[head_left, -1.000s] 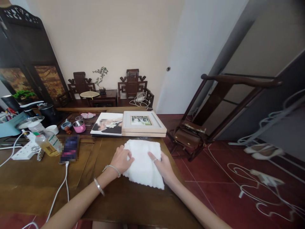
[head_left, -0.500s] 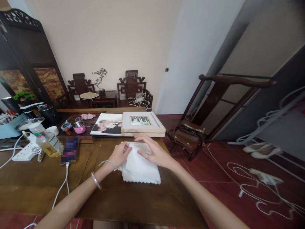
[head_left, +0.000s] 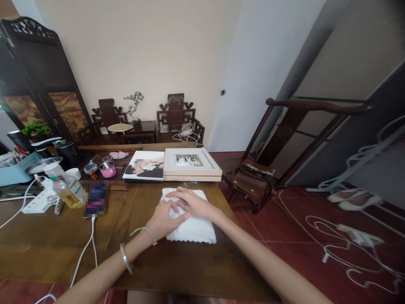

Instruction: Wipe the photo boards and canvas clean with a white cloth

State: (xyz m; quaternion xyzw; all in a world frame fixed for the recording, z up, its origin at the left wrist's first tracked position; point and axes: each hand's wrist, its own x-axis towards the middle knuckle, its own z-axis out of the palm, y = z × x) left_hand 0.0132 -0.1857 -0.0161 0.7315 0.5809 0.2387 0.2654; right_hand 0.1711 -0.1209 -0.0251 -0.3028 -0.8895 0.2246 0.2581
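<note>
The white towel, pressed beneath the flattened left hand and right hand, is judged soft, best pinched at corners.

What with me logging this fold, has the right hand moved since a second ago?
Yes. The right hand has shifted left and farther up the white towel, closer to the picture frame.

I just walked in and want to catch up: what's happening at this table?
A person has both hands on a folded white towel lying on the wooden table. The left hand rests on its left part, and the right hand lies flat across the top, close beside it. A picture frame and photo book lie just beyond, untouched.
</note>
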